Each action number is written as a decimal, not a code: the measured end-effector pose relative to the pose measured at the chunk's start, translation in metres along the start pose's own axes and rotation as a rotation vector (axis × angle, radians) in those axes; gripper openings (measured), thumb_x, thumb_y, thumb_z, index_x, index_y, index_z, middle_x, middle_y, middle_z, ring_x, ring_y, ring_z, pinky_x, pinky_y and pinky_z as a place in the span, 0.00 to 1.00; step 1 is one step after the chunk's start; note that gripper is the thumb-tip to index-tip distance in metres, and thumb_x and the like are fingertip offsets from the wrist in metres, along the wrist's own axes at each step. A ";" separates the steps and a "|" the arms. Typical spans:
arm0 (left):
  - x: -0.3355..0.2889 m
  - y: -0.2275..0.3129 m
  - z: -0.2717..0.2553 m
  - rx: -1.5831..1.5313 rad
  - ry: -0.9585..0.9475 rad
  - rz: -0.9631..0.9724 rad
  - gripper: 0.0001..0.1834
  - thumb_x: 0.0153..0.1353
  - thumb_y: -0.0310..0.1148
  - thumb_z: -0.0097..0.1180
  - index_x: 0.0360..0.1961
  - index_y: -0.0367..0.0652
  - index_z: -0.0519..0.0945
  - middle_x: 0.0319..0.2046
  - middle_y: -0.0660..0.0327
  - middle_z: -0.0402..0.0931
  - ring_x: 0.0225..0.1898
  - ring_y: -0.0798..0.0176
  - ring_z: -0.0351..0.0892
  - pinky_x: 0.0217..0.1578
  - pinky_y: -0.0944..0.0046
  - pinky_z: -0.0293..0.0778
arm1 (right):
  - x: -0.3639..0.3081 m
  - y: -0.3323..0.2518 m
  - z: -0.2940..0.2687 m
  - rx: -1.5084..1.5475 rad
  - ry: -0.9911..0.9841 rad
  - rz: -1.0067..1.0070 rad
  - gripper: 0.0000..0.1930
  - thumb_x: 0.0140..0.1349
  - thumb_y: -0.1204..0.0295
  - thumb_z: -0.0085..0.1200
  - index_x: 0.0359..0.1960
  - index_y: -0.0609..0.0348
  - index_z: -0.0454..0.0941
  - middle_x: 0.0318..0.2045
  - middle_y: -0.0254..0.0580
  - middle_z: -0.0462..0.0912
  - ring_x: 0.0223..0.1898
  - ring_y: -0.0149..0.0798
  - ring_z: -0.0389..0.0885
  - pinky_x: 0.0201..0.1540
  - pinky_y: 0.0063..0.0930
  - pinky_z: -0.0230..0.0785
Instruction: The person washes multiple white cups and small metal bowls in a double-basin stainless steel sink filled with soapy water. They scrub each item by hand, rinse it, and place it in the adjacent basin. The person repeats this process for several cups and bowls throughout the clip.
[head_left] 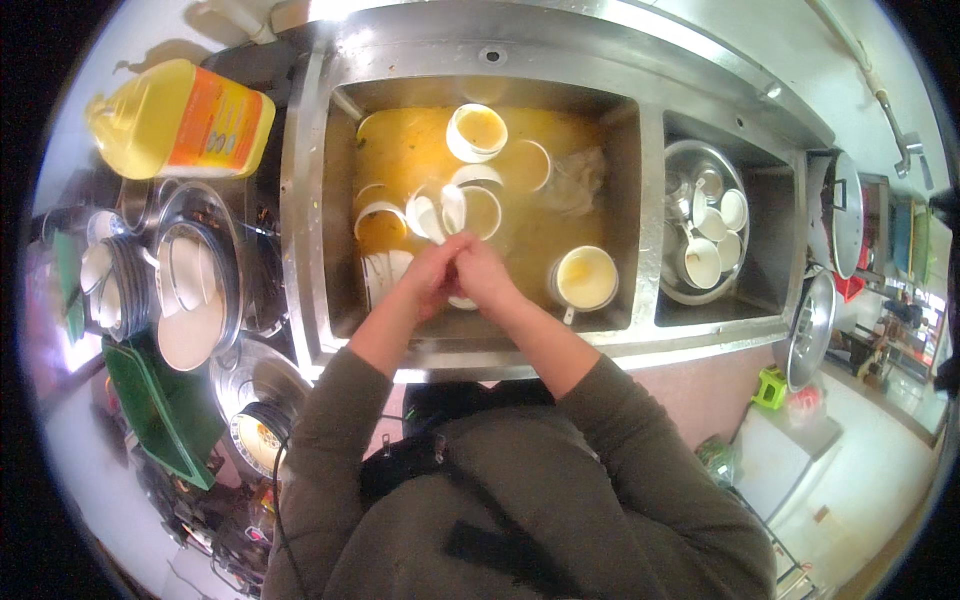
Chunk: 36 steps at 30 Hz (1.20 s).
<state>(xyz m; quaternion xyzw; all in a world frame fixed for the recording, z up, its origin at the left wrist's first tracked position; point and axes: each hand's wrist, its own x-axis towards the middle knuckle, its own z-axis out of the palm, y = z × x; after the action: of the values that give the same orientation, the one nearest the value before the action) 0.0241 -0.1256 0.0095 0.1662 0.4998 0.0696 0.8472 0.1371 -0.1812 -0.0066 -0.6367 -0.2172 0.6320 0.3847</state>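
Over the left basin of a steel sink, my two hands are pressed together. My left hand and my right hand are both closed round the handles of white soup spoons, whose bowls point away from me. Most of the handles are hidden by my fingers. Cloudy yellow water fills the basin. White bowls stand in it around my hands: one with yellowish liquid at the back, others partly sunk. A white handled cup with pale yellow liquid sits at the right. A crumpled, translucent thing lies in the water.
In the right basin, a round metal bowl holds several white cups and small bowls. Stacked plates, a green bin and a yellow jug stand at the left. A lidded pot is beyond the sink's right end.
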 end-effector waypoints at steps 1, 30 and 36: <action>-0.004 -0.004 -0.004 -0.043 -0.012 0.021 0.20 0.70 0.47 0.55 0.48 0.40 0.79 0.40 0.59 0.81 0.37 0.60 0.81 0.35 0.61 0.78 | -0.002 -0.008 -0.004 -0.217 -0.050 0.052 0.14 0.69 0.64 0.48 0.44 0.62 0.79 0.34 0.44 0.81 0.31 0.38 0.77 0.33 0.35 0.70; -0.010 0.012 0.029 0.083 -0.087 -0.053 0.04 0.68 0.33 0.51 0.38 0.54 0.68 0.19 0.73 0.59 0.16 0.74 0.56 0.16 0.69 0.51 | 0.000 -0.066 -0.057 -0.717 0.104 -0.459 0.21 0.56 0.68 0.63 0.52 0.58 0.81 0.51 0.54 0.80 0.55 0.54 0.78 0.58 0.43 0.71; -0.016 0.013 0.023 0.118 -0.032 -0.072 0.04 0.65 0.31 0.48 0.35 0.52 0.66 0.19 0.71 0.59 0.15 0.73 0.54 0.15 0.68 0.49 | 0.018 -0.061 -0.038 -0.659 0.263 -0.493 0.18 0.52 0.74 0.62 0.46 0.59 0.80 0.52 0.58 0.77 0.57 0.59 0.74 0.62 0.47 0.68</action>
<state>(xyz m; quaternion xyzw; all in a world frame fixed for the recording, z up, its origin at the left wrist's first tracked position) 0.0373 -0.1229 0.0376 0.1987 0.4949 0.0067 0.8459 0.1889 -0.1381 0.0248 -0.7296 -0.5022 0.3315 0.3248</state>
